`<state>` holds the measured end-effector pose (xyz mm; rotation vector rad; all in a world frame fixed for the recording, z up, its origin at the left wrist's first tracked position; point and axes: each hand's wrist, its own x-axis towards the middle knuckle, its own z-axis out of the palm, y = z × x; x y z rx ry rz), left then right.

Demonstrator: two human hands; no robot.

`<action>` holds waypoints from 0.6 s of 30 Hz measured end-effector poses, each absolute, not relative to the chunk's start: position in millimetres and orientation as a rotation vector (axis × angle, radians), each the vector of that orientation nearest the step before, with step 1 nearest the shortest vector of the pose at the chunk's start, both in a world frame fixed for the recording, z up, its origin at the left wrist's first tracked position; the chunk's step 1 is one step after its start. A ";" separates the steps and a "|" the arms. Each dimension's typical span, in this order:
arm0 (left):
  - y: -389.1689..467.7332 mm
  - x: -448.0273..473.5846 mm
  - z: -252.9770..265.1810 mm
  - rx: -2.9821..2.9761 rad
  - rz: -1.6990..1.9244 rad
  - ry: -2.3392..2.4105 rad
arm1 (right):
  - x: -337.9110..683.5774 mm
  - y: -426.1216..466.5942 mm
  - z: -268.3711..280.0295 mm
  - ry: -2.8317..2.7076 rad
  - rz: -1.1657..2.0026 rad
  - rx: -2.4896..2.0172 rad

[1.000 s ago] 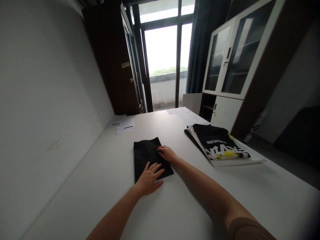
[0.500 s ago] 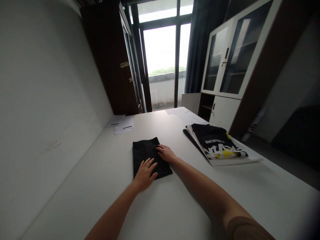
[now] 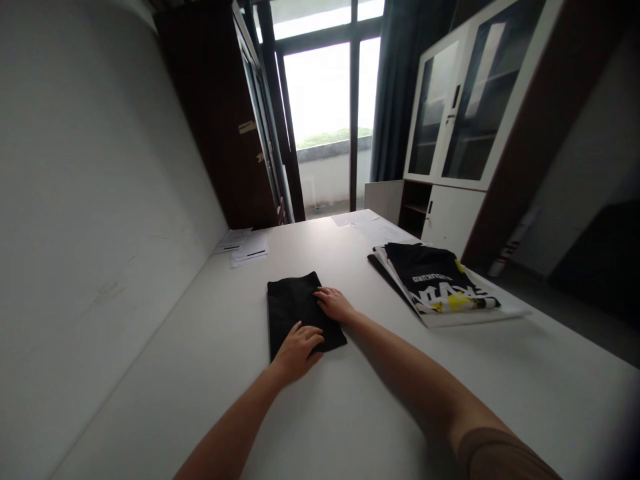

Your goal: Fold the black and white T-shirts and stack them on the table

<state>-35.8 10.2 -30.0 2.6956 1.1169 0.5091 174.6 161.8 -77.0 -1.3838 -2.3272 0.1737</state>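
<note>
A folded black garment [image 3: 293, 303] lies flat on the white table [image 3: 320, 427], roughly rectangular in shape. At its near edge rests my left hand [image 3: 299, 351], fingers stretched over the cloth and slightly bent, with the thumb apart by the near edge. My right hand [image 3: 335, 305] lies open along the garment's right edge, its fingertips on the fabric. Neither hand grips the cloth. To the right is a stack of folded clothes [image 3: 435, 280]; its top piece is black with white lettering and a yellow print.
Loose papers [image 3: 250, 247] lie at the far left of the table beside the wall [image 3: 100, 200]. More sheets [image 3: 377, 228] are at the far edge. A white cabinet [image 3: 453, 217] with glass upper doors stands beyond on the right, one lower door ajar.
My left hand has shifted slightly right along the near edge, its fingers now closer together and more bent. My right hand stays at the right edge. The view has tilted a little.
</note>
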 end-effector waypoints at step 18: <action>3.3 -27.9 -13.1 2.734 0.415 1.108 | 176.0 161.4 -73.0 -2.279 0.201 -1.404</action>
